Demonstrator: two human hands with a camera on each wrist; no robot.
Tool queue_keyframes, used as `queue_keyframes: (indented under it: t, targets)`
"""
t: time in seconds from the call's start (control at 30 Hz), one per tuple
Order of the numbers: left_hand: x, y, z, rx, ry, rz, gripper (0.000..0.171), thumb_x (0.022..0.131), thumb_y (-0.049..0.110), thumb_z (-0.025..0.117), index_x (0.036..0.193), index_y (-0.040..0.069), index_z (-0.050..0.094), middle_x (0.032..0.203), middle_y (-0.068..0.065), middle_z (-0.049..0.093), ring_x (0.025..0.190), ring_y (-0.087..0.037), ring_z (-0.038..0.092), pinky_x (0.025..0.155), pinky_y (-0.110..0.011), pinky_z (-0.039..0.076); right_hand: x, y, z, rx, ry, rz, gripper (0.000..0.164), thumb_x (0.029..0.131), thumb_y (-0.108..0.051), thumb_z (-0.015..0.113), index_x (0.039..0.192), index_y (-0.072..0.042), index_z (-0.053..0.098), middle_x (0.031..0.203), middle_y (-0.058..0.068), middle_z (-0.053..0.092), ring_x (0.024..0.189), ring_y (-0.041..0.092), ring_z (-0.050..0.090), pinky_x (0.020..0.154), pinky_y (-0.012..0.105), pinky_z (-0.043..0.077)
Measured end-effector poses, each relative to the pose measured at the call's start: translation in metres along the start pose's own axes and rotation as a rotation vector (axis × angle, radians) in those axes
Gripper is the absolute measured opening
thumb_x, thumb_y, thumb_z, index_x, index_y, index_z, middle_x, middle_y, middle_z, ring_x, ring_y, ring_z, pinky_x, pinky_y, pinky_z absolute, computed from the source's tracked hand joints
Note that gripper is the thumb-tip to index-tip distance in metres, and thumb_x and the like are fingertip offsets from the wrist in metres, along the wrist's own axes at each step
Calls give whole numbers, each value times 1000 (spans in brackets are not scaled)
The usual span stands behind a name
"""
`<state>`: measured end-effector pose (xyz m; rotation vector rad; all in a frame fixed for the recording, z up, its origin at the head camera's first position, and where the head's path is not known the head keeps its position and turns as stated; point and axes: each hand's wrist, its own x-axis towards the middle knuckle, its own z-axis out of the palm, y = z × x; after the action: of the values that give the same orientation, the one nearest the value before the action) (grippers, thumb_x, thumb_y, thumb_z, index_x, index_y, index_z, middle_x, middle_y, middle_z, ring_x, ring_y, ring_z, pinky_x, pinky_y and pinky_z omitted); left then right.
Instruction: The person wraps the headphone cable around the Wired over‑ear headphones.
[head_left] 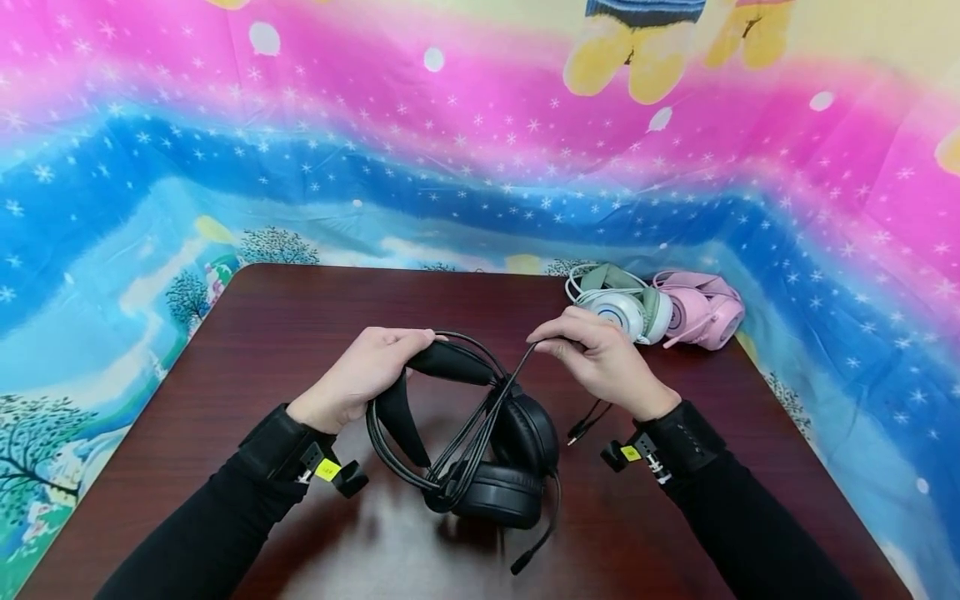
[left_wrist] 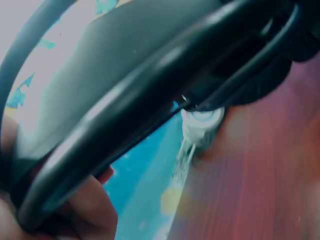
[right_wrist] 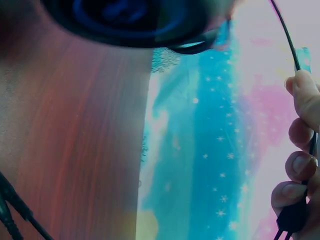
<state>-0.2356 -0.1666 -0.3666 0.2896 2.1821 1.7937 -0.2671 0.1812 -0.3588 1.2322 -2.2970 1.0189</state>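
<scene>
A black headset (head_left: 453, 362) is held over the table by my left hand (head_left: 367, 371), which grips its padded headband with the thumb on top. Its ear cups (head_left: 498, 496) hang toward the lower right, and a microphone boom (head_left: 528, 557) sticks out below them. Loops of black cable (head_left: 480, 433) wrap around headband and cups. My right hand (head_left: 603, 358) pinches a strand of that cable (right_wrist: 288, 35), drawn up from the cups. Below the right hand dangle the cable's plugs (head_left: 581, 432); in the right wrist view a cable splitter (right_wrist: 292, 217) lies under the curled fingers.
At the table's back right corner sit a white and green headset (head_left: 622, 308) and a pink headset (head_left: 701, 312), side by side. The dark wooden table (head_left: 300, 308) meets a colourful patterned cloth (head_left: 450, 192) along its back and sides.
</scene>
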Motion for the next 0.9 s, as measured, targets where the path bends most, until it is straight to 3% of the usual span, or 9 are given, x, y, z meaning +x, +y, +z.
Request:
queue_keyframes:
  t: [0.07, 0.17, 0.3, 0.47, 0.6, 0.7, 0.77, 0.83, 0.9]
  targets:
    - [-2, 4, 4, -46, -20, 4, 38, 116, 39, 55, 138, 18, 77, 141, -5, 75, 136, -20, 68, 119, -51, 51, -1, 2, 3, -28, -12, 17, 28, 98, -1, 79, 117, -21, 82, 89, -9, 62, 78, 3, 48, 68, 21, 40]
    - [-3, 8, 8, -110, -27, 10, 39, 116, 39, 56, 139, 16, 77, 124, -1, 80, 98, -11, 72, 92, -30, 55, -5, 5, 8, -47, -37, 58, 24, 101, -5, 78, 116, -22, 82, 91, -8, 64, 78, 3, 48, 69, 21, 41]
    - [-2, 10, 10, -198, -24, -13, 41, 115, 40, 58, 141, 13, 75, 78, 5, 68, 56, -10, 43, 59, -25, 34, -12, 11, 11, -31, -50, 106, 25, 103, -5, 75, 117, -24, 82, 95, -5, 68, 78, 4, 49, 71, 22, 42]
    - [1, 7, 10, -365, -55, -70, 44, 116, 40, 56, 145, 10, 70, 64, 5, 36, 54, -11, 33, 57, -27, 28, -17, 18, 18, 14, -61, 136, 28, 106, -5, 70, 123, -25, 81, 94, -5, 65, 83, 7, 51, 75, 23, 43]
    - [-1, 8, 11, -534, -106, -101, 42, 116, 43, 55, 143, 13, 68, 69, 6, 32, 58, -11, 25, 61, -30, 21, -25, 29, 29, 74, -43, 167, 31, 110, -6, 63, 135, -18, 78, 101, 3, 72, 89, 10, 60, 80, 24, 47]
    - [-1, 11, 14, -677, -119, -129, 41, 116, 43, 56, 144, 14, 64, 71, 7, 30, 59, -12, 17, 61, -29, 17, -38, 43, 39, 232, -36, 127, 37, 113, -6, 58, 146, -15, 71, 126, 0, 76, 112, 5, 67, 98, 22, 51]
    - [0, 13, 16, -747, -115, -143, 44, 116, 43, 56, 149, 14, 60, 71, 7, 30, 61, -12, 15, 60, -27, 17, -58, 69, 50, 398, -62, 35, 42, 114, -14, 57, 156, -19, 61, 146, -6, 68, 132, 2, 60, 113, 20, 45]
    - [0, 14, 18, -791, -97, -153, 47, 115, 42, 56, 152, 13, 56, 70, 7, 32, 61, -12, 14, 60, -25, 17, -66, 70, 56, 624, -147, -28, 43, 112, -11, 56, 154, -20, 60, 149, -8, 65, 136, 1, 58, 117, 21, 44]
    - [1, 15, 20, -805, -70, -155, 49, 116, 42, 54, 155, 12, 53, 69, 8, 33, 61, -12, 15, 59, -24, 20, -66, 59, 59, 853, -246, -46, 36, 113, -11, 56, 147, -22, 63, 141, -11, 67, 124, 0, 62, 108, 20, 49]
